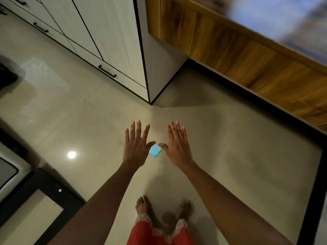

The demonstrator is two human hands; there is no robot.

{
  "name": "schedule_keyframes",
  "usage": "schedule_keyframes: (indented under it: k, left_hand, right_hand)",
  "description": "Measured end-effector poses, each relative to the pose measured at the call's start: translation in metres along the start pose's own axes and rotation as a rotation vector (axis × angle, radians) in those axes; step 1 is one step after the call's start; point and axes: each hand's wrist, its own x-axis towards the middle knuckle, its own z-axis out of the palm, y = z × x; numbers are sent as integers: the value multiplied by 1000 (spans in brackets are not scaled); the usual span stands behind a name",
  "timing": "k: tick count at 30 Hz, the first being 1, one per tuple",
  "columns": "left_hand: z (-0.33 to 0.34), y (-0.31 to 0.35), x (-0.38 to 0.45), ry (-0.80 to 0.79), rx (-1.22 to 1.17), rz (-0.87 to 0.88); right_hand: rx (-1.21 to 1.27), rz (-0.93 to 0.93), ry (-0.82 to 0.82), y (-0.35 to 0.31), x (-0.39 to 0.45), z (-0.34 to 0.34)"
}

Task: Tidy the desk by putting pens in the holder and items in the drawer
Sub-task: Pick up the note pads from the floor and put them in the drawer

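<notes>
**Both hands spread flat above the floor**

The left hand (137, 146) and right hand (177, 145) reach forward side by side, palms down, fingers straight and spread, holding nothing. A small blue folded piece (155, 150) shows between the two thumbs, apparently lying on the pale tiled floor (230, 147). White drawers (99, 50) with black handles stand behind; bare feet (142, 204) below.

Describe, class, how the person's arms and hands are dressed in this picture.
Both forearms are bare with no sleeves in view. The left hand and right hand wear no gloves, and no rings, watch or bracelets are visible on them.
</notes>
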Motion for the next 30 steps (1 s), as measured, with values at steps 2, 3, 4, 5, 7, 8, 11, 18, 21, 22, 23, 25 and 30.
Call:
schedule_keyframes:
  k: [2, 3, 4, 5, 7, 8, 11, 18, 21, 22, 23, 25, 30]
  left_hand:
    - [34, 3, 4, -10, -36, 2]
    - [55, 5, 8, -20, -62, -1]
    - [74, 5, 11, -31, -87, -6]
    - [98, 5, 15, -45, -112, -14]
    - [150, 4, 23, -68, -159, -55]
    - [178, 3, 27, -89, -179, -85]
    - [256, 3, 40, -173, -227, -159]
    - [415, 16, 84, -257, -373, -270]
    - [462, 7, 112, -237, -415, -350]
    - [476, 4, 121, -236, -426, -375]
    - [488, 2, 127, -249, -442, -401]
    - [503, 1, 133, -290, -480, -444]
    - [527, 9, 129, -336, -297, -450]
  right_hand:
    - [-7, 11, -25, 11, 0, 31]
    - [-19, 17, -38, 18, 2, 48]
    - [-31, 16, -43, 24, 3, 63]
    - [-39, 17, -55, 31, 6, 84]
    - [-42, 26, -64, 43, 9, 129]
    - [-45, 31, -67, 49, 11, 152]
    - [-53, 29, -75, 69, 15, 220]
    - [-29, 26, -106, 96, 48, 362]
    - [-17, 16, -125, 101, 64, 400]
    - [0, 12, -131, 105, 68, 411]
    - [19, 13, -149, 110, 72, 419]
    - [47, 22, -170, 116, 77, 430]
    - [93, 59, -177, 122, 79, 448]
